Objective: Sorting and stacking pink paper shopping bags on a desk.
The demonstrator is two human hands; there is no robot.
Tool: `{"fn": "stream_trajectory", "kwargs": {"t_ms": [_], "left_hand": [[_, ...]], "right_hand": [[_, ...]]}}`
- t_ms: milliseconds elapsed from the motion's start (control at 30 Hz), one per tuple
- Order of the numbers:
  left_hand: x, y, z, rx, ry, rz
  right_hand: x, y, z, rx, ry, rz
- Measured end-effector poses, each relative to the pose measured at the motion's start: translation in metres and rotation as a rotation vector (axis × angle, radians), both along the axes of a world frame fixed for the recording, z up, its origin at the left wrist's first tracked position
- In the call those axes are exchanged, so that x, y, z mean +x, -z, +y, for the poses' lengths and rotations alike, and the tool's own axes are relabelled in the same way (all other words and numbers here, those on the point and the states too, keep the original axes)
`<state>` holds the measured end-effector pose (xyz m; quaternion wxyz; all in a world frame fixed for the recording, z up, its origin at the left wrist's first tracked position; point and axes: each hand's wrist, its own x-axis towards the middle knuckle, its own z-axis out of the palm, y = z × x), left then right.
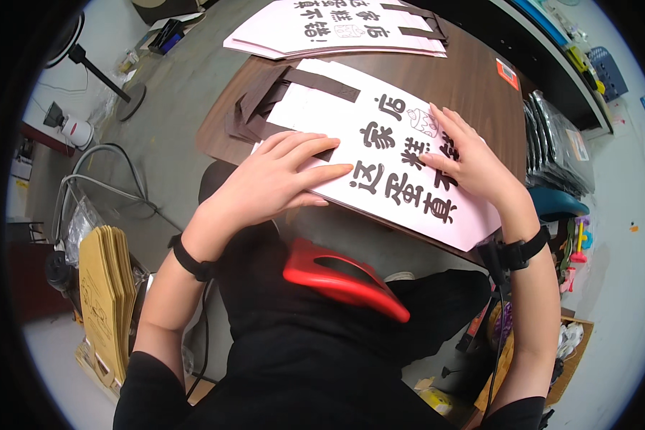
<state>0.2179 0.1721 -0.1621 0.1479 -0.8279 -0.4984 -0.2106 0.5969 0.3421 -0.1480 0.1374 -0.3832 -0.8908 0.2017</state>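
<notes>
1. Nearest the wearer, at 6 o'clock, a red plastic handle-shaped object (344,278) rests on the dark-clothed lap, untouched by either hand.
2. At 8 o'clock, beside the seat, a stack of tan paper bags (106,297) stands on edge on the floor.
3. The left hand (279,175) lies flat, palm down, fingers extended and together, pressing the near-left edge of the pale pink bag (401,168). It grasps nothing; it only bears down.
4. The right hand (469,154) is likewise spread and released, fingertips pressing the bag's printed face at about 2 o'clock from the left hand. Both wrists carry black straps.
5. The pale pink bag lies flat on the brown table (473,82), its near corner overhanging the table edge toward the wearer. Large dark characters cover its face.
6. Judgement: the step in hand appears to be flattening or creasing the bag. Done well, it calls for even pressure from both palms, holding one edge fixed so the sheet cannot skew.
7. At 11 o'clock of the bag, dark brown strips (265,100) lie loose on the table, one touching the bag's far edge.
8. Farthest, at 12 o'clock, a stack of similar pink bags (337,29) lies flat.
</notes>
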Motion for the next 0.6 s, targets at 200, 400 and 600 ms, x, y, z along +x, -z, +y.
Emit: {"fn": "stream_trajectory", "kwargs": {"t_ms": [200, 400, 600], "left_hand": [[0.006, 0.0, 0.003, -0.035, -0.058, -0.066], [0.007, 0.004, -0.003, -0.066, -0.056, -0.121], [0.008, 0.004, 0.0, -0.101, -0.046, -0.166]], "right_hand": [[0.011, -0.001, -0.006, 0.092, -0.016, -0.021], [-0.002, 0.0, -0.016, 0.175, 0.03, -0.144], [0.01, 0.003, -0.014, 0.159, 0.039, -0.042]]}}
